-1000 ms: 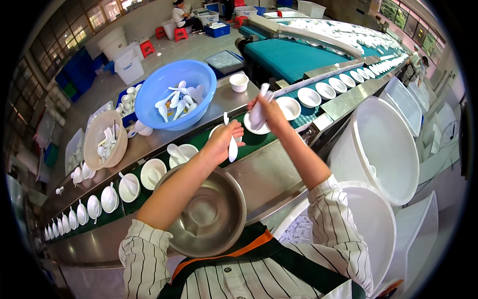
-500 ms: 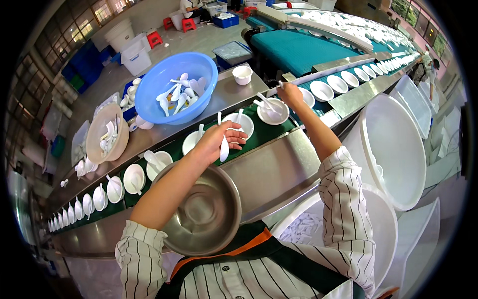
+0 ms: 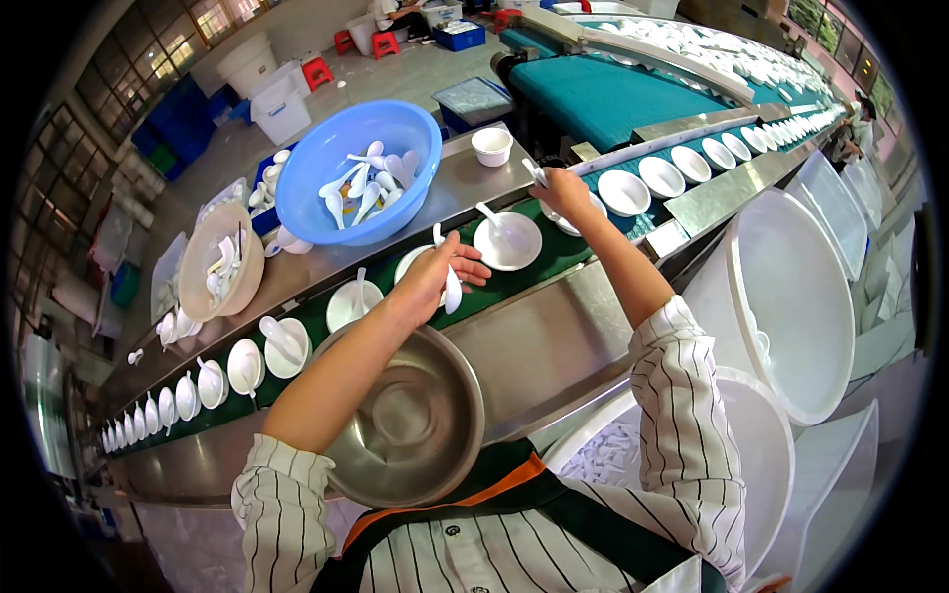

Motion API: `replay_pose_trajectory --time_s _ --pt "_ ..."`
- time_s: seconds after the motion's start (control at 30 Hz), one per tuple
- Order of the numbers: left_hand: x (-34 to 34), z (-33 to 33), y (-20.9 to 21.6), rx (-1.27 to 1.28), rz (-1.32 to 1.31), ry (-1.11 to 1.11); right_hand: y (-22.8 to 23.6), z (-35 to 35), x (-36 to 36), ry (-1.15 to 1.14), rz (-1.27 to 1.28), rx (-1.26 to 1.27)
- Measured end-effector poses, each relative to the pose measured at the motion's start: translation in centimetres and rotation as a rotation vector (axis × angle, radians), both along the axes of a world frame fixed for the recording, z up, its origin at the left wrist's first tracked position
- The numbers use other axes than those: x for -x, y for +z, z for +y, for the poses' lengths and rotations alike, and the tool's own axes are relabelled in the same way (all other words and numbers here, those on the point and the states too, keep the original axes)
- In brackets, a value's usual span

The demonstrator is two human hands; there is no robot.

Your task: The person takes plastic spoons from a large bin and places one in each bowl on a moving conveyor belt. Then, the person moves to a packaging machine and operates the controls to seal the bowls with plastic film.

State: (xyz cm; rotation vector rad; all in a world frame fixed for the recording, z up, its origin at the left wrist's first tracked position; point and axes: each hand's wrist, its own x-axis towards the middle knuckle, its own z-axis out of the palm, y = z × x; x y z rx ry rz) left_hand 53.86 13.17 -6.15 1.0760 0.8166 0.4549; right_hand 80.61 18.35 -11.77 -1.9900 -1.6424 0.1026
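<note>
My left hand (image 3: 435, 275) hovers over the green conveyor belt (image 3: 554, 255), its thumb side closed round a white spoon (image 3: 453, 295) and its other fingers spread. Behind that hand, a white bowl (image 3: 405, 265) is partly hidden. Just to the right lies another bowl (image 3: 512, 252) with a white spoon (image 3: 490, 214) leaning in it. My right hand (image 3: 566, 196) pinches a white spoon (image 3: 535, 172), mostly covered by the fingers, above a further bowl (image 3: 596, 205). Farther left, a row of bowls (image 3: 288, 349) carries spoons.
A blue basin (image 3: 297, 198) and a beige basin (image 3: 198, 282), both with spoons, stand beyond the belt. One small white cup (image 3: 491, 147) sits near them. Under my left forearm is a steel bowl (image 3: 460, 435). White tubs (image 3: 840, 326) stand at right. Spoonless bowls (image 3: 661, 177) line the teal belt.
The bowls have shifted left along the belt. My right hand has moved a little left with its spoon. My left hand stays nearly in place, still holding a spoon.
</note>
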Motion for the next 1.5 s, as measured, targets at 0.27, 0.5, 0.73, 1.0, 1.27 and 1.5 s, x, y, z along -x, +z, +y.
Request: replay_pose_trajectory --time_s 0.27,0.5,0.73,1.0,1.27,1.5 --pt "0.9 0.0 -0.3 -0.17 0.227 -0.008 -0.8 0.7 -2.6 0.002 -0.058 -0.184" --pt "0.6 0.2 -0.3 0.006 0.029 0.012 -1.8 0.3 -6.4 -0.008 -0.01 0.127" --pt "0.2 0.4 -0.2 -0.101 0.131 -0.196 0.6 0.8 -6.6 -0.032 0.065 0.01" --pt "-2.5 1.0 -1.1 -0.133 0.083 -0.114 -2.0 -0.6 -9.2 -0.225 -0.103 0.004" --pt "-5.4 2.3 -0.5 -0.172 -0.164 -0.037 4.9 -4.9 3.7 0.89 0.541 0.099" --pt "2.8 0.1 3.3 -0.595 0.206 0.031 0.0 -1.7 -0.8 0.049 -0.037 -0.313"
